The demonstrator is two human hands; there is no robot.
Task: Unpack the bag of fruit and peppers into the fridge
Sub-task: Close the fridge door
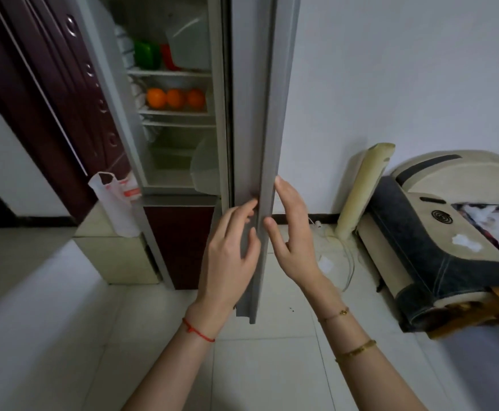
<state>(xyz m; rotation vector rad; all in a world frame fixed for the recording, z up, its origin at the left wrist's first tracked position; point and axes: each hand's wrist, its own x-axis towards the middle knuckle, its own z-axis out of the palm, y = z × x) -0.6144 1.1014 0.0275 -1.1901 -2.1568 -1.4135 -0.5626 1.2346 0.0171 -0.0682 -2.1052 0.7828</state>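
Hands met at the free edge of the grey fridge door (267, 120), one on each face of it. The left hand (230, 256) lay against the inner side, fingers (243, 210) loosely spread and bent, their tips touching the door's edge strip low down; a red string circled that wrist. The right hand (291, 232) pressed flat on the outer side, fingers straight and close together, thumb tip (270, 223) on the edge itself; two thin gold bracelets sat on that forearm. Neither hand was closed around anything; both simply rested open on the door, facing each other with only its thickness between them.

Beyond the door, the fridge (180, 114) stood open. On its upper shelf a green pepper (145, 54) sat beside a red pepper (169, 57), with a pale plastic bag just to their right. On the shelf below, three oranges (175, 98) lay in a row, touching. The lowest compartment was too dim to read.

Left of the fridge, a white plastic bag (114, 200) with red print stood slack on the near corner of a low cream cabinet (117, 259), against the fridge's side. A dark red wooden door (49, 93) rose behind it. On the right, a cream and dark sofa (438, 232) stood on the tiled floor (272, 366).
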